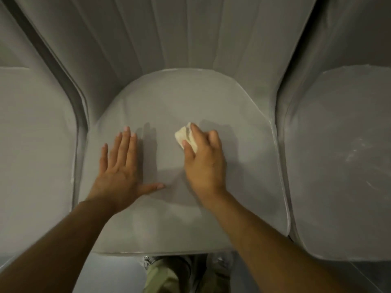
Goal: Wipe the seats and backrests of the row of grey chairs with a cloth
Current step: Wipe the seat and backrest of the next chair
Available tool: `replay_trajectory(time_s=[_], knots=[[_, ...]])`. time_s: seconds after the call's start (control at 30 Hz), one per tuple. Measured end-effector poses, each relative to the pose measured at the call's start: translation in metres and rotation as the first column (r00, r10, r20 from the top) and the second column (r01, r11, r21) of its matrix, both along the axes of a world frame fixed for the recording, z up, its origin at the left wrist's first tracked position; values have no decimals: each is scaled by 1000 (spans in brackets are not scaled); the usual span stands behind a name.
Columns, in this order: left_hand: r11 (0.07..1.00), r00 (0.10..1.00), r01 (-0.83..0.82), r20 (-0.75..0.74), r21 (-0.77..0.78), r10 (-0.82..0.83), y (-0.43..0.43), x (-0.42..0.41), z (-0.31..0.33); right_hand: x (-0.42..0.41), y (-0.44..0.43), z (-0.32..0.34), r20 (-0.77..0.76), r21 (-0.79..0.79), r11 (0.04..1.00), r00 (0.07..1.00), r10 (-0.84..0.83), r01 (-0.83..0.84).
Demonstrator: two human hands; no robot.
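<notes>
A grey chair seat (175,98) fills the middle of the head view, with its ribbed grey backrest (160,32) rising behind it. My right hand (204,161) grips a small cream cloth (185,135) and presses it on the seat's middle. The cloth's bunched end sticks out past my fingers to the upper left. My left hand (119,166) rests flat on the left part of the same seat, fingers straight and thumb spread to the right.
Another grey seat (31,134) adjoins on the left and one with pale scuff marks (342,149) on the right. Olive trousers (160,275) show below the seat's front edge, over a grey floor (116,273).
</notes>
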State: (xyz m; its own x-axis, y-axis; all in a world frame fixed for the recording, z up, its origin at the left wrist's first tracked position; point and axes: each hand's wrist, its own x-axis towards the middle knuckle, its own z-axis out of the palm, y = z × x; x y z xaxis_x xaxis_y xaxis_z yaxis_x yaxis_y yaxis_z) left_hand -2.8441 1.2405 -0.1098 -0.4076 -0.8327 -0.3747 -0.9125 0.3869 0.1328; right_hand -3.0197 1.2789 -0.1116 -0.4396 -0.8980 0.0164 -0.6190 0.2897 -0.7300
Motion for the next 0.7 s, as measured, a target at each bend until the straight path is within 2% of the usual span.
replay_trajectory(time_s=[0.07,0.23,0.47,0.7], knots=[[996,999,-49,12,-79,50,-19,0,6,-6,-19,5,-6,2,1000,1000,-8,8],[929,989,-146,-21,-341,148,-67,0,8,4,-68,12,-25,-118,993,1000,16,-19],[763,983,-152,-18,-628,181,-118,12,-19,38,-117,-6,-32,-371,924,996,87,-92],[589,981,-188,-127,-786,145,-147,20,-49,58,-145,-26,-49,-558,821,993,109,-117]])
